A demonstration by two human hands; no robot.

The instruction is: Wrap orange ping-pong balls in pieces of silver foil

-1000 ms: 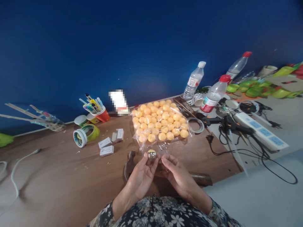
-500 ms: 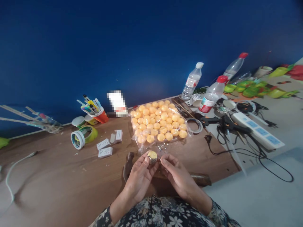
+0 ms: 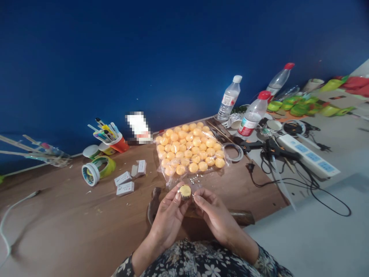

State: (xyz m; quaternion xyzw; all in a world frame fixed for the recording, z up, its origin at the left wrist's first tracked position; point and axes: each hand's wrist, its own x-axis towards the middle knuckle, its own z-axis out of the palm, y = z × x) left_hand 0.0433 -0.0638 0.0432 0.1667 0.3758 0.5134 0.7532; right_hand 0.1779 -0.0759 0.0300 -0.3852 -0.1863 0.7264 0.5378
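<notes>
My left hand [image 3: 168, 209] is closed around a small round yellow piece [image 3: 185, 190], its pale yellow face turned up. The side of this piece looks dark and speckled with metallic bits. Thumb and fingertips of my right hand [image 3: 215, 209] pinch a tiny shiny bit at the right side of the piece; it is too small to name. Beneath both hands lies a hammer, its dark head [image 3: 154, 202] at the left and its wooden handle [image 3: 243, 217] emerging at the right. Several small silvery bits [image 3: 195, 179] lie just beyond my fingers.
A clear bag of yellow balls [image 3: 190, 150] lies ahead. Left of it are small white boxes [image 3: 125, 188], tape rolls [image 3: 91, 174] and a pen cup [image 3: 119, 144]. Bottles [image 3: 253, 115], a grey tape roll [image 3: 233, 152], a glue gun [image 3: 271, 148] and a power strip [image 3: 309, 156] stand right.
The round piece has tipped so that more of its yellow face shows. Both hands keep their hold, and the whole view has shifted slightly.
</notes>
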